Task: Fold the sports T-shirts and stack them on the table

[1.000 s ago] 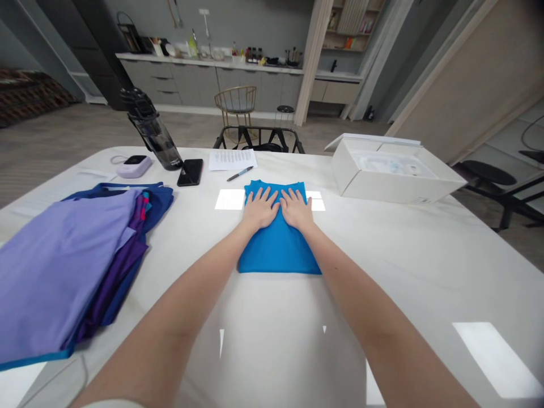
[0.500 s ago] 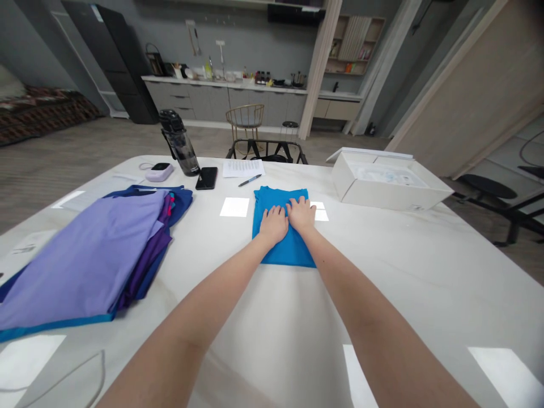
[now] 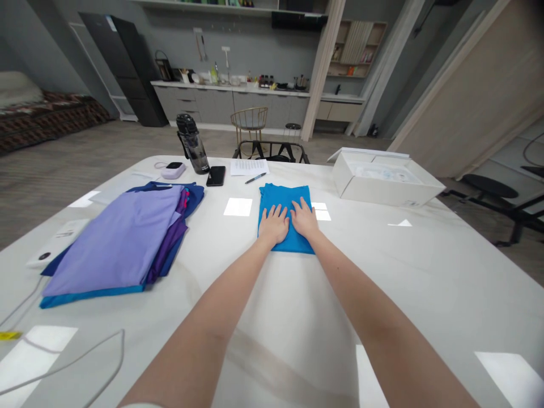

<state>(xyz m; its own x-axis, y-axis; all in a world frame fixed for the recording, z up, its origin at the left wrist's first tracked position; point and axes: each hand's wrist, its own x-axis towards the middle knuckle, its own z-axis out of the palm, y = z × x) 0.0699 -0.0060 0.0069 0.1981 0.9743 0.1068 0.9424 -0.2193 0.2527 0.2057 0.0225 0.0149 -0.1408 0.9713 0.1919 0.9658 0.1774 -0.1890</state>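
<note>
A bright blue folded garment lies flat on the white table, in front of me. My left hand rests palm down on its left and middle part, fingers spread. Beside it, my right hand presses on the right part, its fingers also stretched out. Neither hand grips the cloth. To the left, a loose pile of garments has a lilac piece on top, with purple, navy and blue edges showing below.
A dark water bottle, a phone, a small lilac device, a printed sheet and a pen lie toward the far edge. An open white box stands right. A cable runs front left.
Both hands have shifted slightly toward me over the blue garment, and their fingers are more spread. The view has turned a little to the left.
</note>
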